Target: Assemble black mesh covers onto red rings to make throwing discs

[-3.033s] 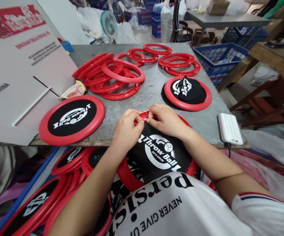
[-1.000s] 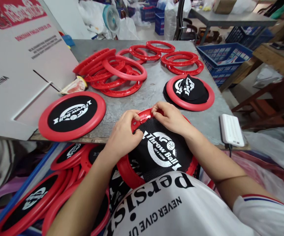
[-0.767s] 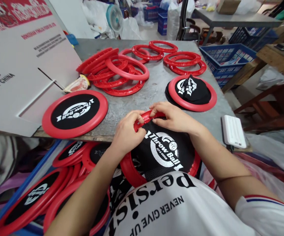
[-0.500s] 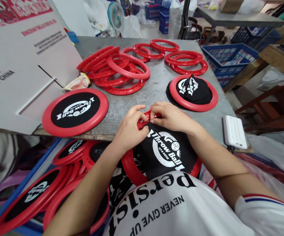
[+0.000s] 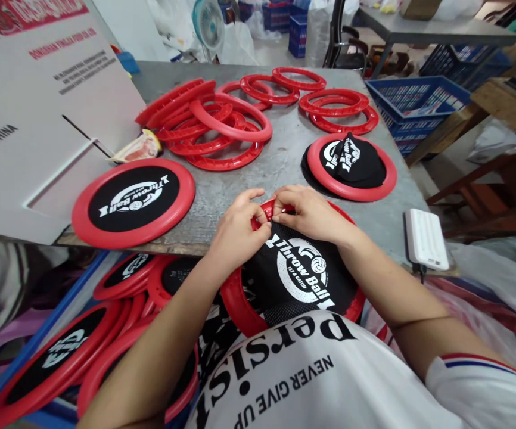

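Note:
A red plastic ring (image 5: 241,302) leans against my shirt at the table's front edge. Over its opening lies a black mesh fabric disc (image 5: 302,271) printed "Throw Ball". My left hand (image 5: 239,231) pinches the ring's far rim at its left, thumb and index finger close together. Right beside it, my right hand (image 5: 309,215) presses the fabric's edge against the same rim with closed fingertips. The exact grip under the fingertips is partly hidden. Parts of the ring are covered by my hands and the fabric.
Loose red rings (image 5: 226,156) are heaped on the grey table (image 5: 280,161). A covered ring (image 5: 133,202) lies left; black discs (image 5: 360,164) rest on another ring at right. A white power bank (image 5: 425,239) sits at the right edge. Finished rings (image 5: 56,357) fill a crate below left.
My left thumb has moved up towards the rim and closed in on the index finger. The right hand stays almost where it was. The view has shifted slightly.

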The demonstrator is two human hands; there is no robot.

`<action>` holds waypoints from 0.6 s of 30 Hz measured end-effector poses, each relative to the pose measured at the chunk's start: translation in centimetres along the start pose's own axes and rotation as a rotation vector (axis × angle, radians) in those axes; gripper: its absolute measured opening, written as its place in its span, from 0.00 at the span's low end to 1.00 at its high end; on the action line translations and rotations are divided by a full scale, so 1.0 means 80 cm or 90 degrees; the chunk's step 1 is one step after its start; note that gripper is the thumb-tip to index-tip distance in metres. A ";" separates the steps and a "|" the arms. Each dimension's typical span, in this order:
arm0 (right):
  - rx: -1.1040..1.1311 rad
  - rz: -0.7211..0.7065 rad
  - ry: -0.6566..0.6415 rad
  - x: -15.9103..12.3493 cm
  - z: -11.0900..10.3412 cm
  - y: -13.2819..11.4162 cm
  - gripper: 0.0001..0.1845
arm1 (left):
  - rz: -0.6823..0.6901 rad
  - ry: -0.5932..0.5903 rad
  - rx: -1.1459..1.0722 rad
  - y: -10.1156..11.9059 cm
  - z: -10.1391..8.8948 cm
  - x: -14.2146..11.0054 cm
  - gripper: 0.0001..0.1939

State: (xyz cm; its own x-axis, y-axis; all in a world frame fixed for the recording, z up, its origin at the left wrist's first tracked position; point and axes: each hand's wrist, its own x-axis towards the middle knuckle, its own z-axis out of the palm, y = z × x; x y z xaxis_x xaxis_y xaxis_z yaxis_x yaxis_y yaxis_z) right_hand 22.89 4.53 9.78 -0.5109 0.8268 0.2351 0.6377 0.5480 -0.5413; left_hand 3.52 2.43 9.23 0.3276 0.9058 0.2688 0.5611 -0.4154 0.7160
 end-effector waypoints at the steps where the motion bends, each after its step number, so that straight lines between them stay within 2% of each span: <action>1: 0.003 -0.001 0.001 0.000 0.000 0.000 0.04 | -0.002 0.002 -0.006 0.000 0.000 0.000 0.06; 18: 0.009 0.016 0.044 -0.001 0.003 -0.005 0.06 | -0.020 0.067 -0.019 0.001 0.001 0.001 0.07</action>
State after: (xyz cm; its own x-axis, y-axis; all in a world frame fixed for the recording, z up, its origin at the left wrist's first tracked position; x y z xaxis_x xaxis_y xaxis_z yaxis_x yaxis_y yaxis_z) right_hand 22.58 4.24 9.80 -0.4537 0.8473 0.2761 0.6412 0.5255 -0.5592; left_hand 3.64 2.48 9.27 0.2275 0.9229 0.3108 0.5466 -0.3852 0.7436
